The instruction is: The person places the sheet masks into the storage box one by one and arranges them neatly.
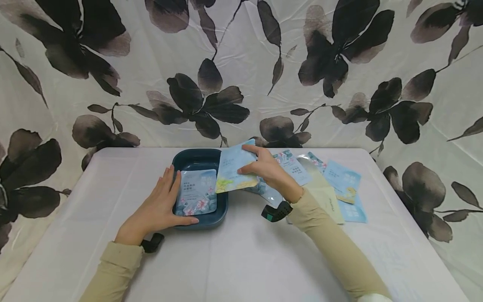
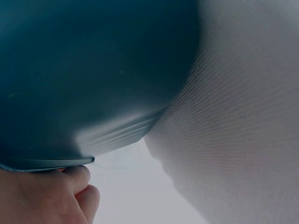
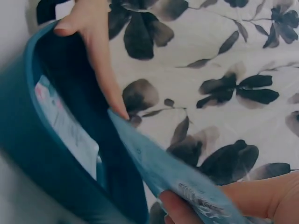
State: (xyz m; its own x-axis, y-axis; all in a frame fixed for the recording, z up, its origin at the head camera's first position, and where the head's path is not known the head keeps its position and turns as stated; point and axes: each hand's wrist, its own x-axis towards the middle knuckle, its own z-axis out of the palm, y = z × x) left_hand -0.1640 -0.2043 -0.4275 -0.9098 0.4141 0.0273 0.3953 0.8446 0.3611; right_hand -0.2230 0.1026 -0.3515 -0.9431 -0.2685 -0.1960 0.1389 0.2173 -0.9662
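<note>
A dark teal tray (image 1: 201, 222) with raised walls stands on the table, and a blue flowered sachet (image 1: 197, 193) lies flat inside it. My left hand (image 1: 160, 201) rests along the tray's left side, fingers straight at the rim and thumb over the front edge. Between thumb and fingers, my right hand (image 1: 266, 167) pinches a light blue sachet (image 1: 235, 167) with a yellow-green lower edge. That sachet is tilted and overlaps the tray's right rim in the head view. In the right wrist view, the held sachet (image 3: 173, 172) slants across the tray's opening.
To the right lie several loose packets: a flowered sachet (image 1: 296, 167), a pale green packet (image 1: 326, 199) and a light blue packet (image 1: 343, 178), partly overlapping. A white cloth covers the table (image 1: 241, 260). Behind it hangs a flower-patterned curtain (image 1: 249, 84).
</note>
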